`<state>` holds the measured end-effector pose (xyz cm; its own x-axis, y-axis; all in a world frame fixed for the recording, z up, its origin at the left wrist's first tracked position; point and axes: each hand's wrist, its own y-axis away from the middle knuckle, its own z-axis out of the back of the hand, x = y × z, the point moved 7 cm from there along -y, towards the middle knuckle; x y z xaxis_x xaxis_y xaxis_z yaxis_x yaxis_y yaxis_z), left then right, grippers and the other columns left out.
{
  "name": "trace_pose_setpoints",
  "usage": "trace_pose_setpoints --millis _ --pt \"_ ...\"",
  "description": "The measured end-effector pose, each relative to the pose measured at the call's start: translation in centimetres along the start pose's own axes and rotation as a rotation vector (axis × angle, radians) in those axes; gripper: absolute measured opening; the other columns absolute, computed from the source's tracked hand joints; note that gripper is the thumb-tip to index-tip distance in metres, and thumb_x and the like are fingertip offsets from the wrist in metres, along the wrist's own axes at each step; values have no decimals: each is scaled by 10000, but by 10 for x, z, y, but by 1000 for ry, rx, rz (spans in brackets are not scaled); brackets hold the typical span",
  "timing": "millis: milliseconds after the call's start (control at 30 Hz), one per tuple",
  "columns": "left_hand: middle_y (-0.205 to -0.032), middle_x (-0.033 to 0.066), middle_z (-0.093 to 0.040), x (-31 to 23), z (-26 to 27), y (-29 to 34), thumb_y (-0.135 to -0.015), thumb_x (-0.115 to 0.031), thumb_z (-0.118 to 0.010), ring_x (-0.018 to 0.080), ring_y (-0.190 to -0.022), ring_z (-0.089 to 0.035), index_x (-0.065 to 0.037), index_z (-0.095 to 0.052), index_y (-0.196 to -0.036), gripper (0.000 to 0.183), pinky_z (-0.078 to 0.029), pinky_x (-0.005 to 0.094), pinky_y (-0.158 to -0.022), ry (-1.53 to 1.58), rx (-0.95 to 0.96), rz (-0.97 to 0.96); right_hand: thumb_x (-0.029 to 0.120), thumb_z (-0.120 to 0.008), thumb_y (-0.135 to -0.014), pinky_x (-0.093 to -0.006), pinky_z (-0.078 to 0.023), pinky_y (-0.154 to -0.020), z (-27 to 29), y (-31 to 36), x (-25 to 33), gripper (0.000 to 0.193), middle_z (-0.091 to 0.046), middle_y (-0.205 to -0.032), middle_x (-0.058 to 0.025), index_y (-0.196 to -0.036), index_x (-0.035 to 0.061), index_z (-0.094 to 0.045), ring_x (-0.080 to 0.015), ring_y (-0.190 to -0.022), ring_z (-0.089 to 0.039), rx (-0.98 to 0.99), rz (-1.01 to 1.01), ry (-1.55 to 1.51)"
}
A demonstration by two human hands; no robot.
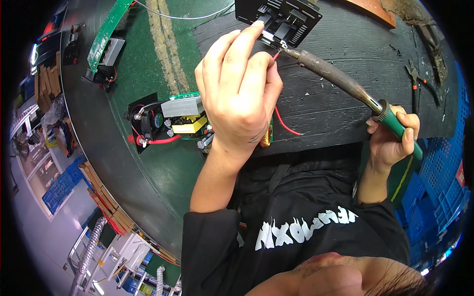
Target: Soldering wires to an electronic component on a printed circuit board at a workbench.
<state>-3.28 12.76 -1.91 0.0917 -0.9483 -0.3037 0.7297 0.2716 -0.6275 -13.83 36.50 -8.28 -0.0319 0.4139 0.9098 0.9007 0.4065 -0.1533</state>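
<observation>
My right hand (393,135) is wrapped around the green handle of a soldering iron (340,81). The iron's tip meets a metal terminal at the lower edge of a black vented panel (301,22) with sockets. My left hand (242,84) reaches up to that panel, its index finger touching a black part there. Between its thumb and curled fingers it pinches a red wire (286,126), whose upper end is at the terminal. The wire's lower end hangs loose with a bare tip. My left palm is hidden from view.
Left of my left forearm lies a circuit assembly (182,118) with a fan and heatsink. Another assembly with a green board (106,37) lies farther left. Pliers (414,76) rest on the black mat (340,116) at right. Blue crates (444,163) stand beyond my right arm.
</observation>
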Motion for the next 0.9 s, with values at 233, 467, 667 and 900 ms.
trace_pose_setpoints --millis 233,467,667,900 --pt "-1097 117 -643 1 1 1 -594 49 -697 278 -984 -575 -21 -631 -751 183 -458 346 -842 6 -6 8 348 -477 -890 -300 -478 -476 0 0 -1 342 -600 -836 -223 -1005 38 -564 -232 -531 -552 -22 9 -9" --pt "-1095 109 -642 3 0 1 -601 42 -702 278 -980 -573 -30 -629 -749 180 -455 348 -846 -3 -1 15 345 -478 -889 -305 -478 -473 0 0 -2 339 -599 -833 -220 -996 39 -576 -231 -533 -551 -31 6 -25" --pt "-1100 109 -642 5 0 2 -607 36 -699 281 -983 -573 -30 -632 -753 173 -452 343 -843 -7 -1 -2 349 -478 -886 -304 -476 -471 -1 0 -3 341 -596 -818 -215 -995 41 -577 -230 -533 -548 -26 14 -34" --pt "-1091 98 -640 8 10 -5 -617 -8 -718 263 -988 -586 -26 -624 -798 204 -423 360 -829 17 95 -32 335 -451 -892 -307 -471 -470 2 0 -3 329 -586 -789 -215 -1001 41 -553 -237 -534 -548 -27 28 -68"
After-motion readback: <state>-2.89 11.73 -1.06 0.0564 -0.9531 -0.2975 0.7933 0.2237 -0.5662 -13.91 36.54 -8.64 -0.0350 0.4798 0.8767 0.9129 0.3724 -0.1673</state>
